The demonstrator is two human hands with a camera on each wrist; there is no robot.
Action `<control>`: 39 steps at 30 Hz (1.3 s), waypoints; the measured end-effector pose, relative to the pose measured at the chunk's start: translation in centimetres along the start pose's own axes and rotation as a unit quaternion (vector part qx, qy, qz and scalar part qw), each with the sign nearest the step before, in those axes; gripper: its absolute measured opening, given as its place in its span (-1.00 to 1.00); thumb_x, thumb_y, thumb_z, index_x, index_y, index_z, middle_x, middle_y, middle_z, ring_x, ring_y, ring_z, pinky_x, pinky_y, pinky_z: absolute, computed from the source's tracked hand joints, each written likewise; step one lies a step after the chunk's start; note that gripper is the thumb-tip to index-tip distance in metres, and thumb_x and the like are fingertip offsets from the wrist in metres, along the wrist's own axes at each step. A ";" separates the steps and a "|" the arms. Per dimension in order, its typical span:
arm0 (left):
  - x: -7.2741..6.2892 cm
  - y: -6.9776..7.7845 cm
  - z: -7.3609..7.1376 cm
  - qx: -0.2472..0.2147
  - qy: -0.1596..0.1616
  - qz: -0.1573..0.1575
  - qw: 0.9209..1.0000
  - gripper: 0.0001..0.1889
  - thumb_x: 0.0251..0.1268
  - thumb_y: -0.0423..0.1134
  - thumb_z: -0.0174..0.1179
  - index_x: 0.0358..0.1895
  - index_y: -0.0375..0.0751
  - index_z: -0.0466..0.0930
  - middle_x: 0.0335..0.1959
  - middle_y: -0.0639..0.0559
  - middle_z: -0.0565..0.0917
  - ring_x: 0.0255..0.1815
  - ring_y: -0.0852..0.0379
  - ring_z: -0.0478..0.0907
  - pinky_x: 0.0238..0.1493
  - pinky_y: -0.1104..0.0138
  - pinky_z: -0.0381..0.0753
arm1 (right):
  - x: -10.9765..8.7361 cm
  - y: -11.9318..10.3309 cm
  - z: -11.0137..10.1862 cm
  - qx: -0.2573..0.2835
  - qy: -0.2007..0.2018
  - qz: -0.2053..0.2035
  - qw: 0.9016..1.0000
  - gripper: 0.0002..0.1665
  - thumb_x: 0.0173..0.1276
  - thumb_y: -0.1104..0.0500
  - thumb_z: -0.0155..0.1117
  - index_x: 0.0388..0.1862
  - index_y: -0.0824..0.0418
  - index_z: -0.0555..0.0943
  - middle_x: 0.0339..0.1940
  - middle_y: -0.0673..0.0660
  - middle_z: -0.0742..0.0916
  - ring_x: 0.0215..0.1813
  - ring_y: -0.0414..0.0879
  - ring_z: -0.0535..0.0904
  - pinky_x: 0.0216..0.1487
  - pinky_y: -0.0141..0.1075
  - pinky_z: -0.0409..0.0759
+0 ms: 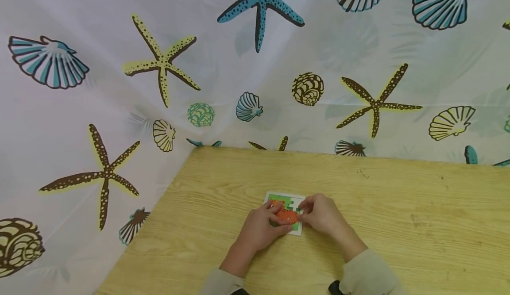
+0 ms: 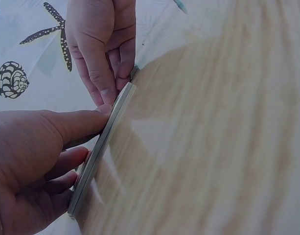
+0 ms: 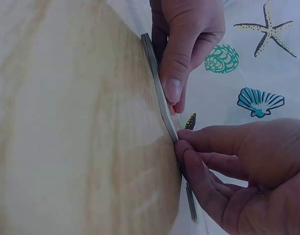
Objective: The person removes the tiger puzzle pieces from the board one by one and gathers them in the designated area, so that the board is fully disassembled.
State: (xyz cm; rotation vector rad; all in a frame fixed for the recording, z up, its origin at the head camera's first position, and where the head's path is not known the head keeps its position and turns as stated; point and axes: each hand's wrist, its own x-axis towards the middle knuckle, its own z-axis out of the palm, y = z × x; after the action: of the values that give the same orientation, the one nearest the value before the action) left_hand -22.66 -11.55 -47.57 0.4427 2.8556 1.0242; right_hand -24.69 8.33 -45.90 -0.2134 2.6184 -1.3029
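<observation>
A small jigsaw puzzle (image 1: 292, 216) with green and orange pieces in a white frame lies on the wooden table. A white gap shows near its upper right corner. My left hand (image 1: 260, 226) rests over the puzzle's left side, fingers spread on the pieces and thumb by the near edge. My right hand (image 1: 323, 213) pinches at the right edge beside the gap, its fingertips hiding most of what lies between them. In the right wrist view, a thin grey-edged flat piece (image 3: 191, 203) shows just past the fingers of that hand.
The wooden table (image 1: 398, 224) runs out to both sides and behind the puzzle. A white curtain (image 1: 223, 78) printed with starfish and shells hangs along the back and left edges of the table.
</observation>
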 end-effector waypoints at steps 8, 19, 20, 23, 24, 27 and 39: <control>-0.4 -0.8 -0.1 0.000 0.002 -0.010 1.000 -0.67 0.25 0.00 0.50 -0.23 -0.23 0.88 0.39 -0.15 0.56 0.56 -0.31 0.29 0.48 -0.17 0.35 | 0.1 -0.4 0.8 0.005 0.015 -0.016 1.000 -0.83 0.24 0.36 0.53 -0.20 0.29 0.73 -0.43 0.05 0.65 -0.39 -0.13 0.50 -0.36 -0.34 0.49; -0.4 -0.7 0.0 0.004 -0.003 -0.005 1.000 -0.67 0.26 0.01 0.50 -0.23 -0.23 0.88 0.39 -0.17 0.56 0.55 -0.32 0.29 0.47 -0.21 0.35 | 0.0 -0.4 0.6 0.014 0.026 0.000 1.000 -0.93 0.31 0.36 0.46 -0.26 0.23 0.74 -0.38 0.03 0.74 -0.33 -0.14 0.62 -0.27 -0.29 0.63; -0.4 -0.6 0.0 0.004 -0.004 -0.005 1.000 -0.67 0.26 0.01 0.49 -0.23 -0.23 0.88 0.39 -0.17 0.56 0.55 -0.32 0.29 0.47 -0.22 0.34 | 0.0 -0.3 0.6 0.015 0.026 0.001 1.000 -0.93 0.31 0.36 0.46 -0.26 0.23 0.74 -0.38 0.04 0.74 -0.32 -0.14 0.62 -0.27 -0.29 0.64; -0.4 -0.6 0.0 0.005 -0.004 -0.006 1.000 -0.67 0.26 0.01 0.49 -0.23 -0.23 0.88 0.39 -0.17 0.56 0.55 -0.32 0.30 0.47 -0.24 0.32 | -0.1 -0.3 0.6 0.017 0.023 0.001 1.000 -0.93 0.33 0.35 0.46 -0.26 0.22 0.74 -0.37 0.04 0.74 -0.31 -0.13 0.62 -0.25 -0.28 0.64; -0.4 -0.5 0.0 0.005 -0.003 -0.006 1.000 -0.67 0.26 0.01 0.49 -0.24 -0.23 0.88 0.39 -0.17 0.56 0.55 -0.32 0.30 0.47 -0.24 0.32 | -0.1 -0.3 0.5 0.019 0.022 0.002 1.000 -0.93 0.33 0.35 0.46 -0.26 0.22 0.74 -0.37 0.04 0.74 -0.31 -0.13 0.63 -0.25 -0.28 0.64; -0.3 -0.5 0.1 0.001 0.000 -0.001 1.000 -0.68 0.26 0.00 0.50 -0.25 -0.25 0.88 0.38 -0.19 0.56 0.55 -0.33 0.30 0.46 -0.21 0.36 | -0.1 -0.2 0.3 0.035 0.017 0.005 0.999 -0.93 0.35 0.35 0.44 -0.24 0.22 0.74 -0.36 0.04 0.75 -0.31 -0.13 0.63 -0.26 -0.29 0.64; 0.0 -0.1 0.2 -0.005 -0.002 0.013 1.000 -0.69 0.29 -0.02 0.48 -0.23 -0.23 0.88 0.41 -0.22 0.52 0.57 -0.32 0.27 0.50 -0.29 0.24 | 0.1 0.5 -2.3 0.134 0.005 -0.009 0.991 -0.87 0.43 0.40 0.30 -0.10 0.40 0.71 -0.27 0.19 0.77 -0.25 -0.05 0.73 -0.19 -0.23 0.76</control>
State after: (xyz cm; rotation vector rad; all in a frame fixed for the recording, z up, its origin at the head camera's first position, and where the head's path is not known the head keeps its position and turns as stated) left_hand -22.68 -11.45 -47.78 0.4823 2.8473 1.0393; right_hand -25.40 10.34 -44.99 -0.1870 2.4193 -1.6451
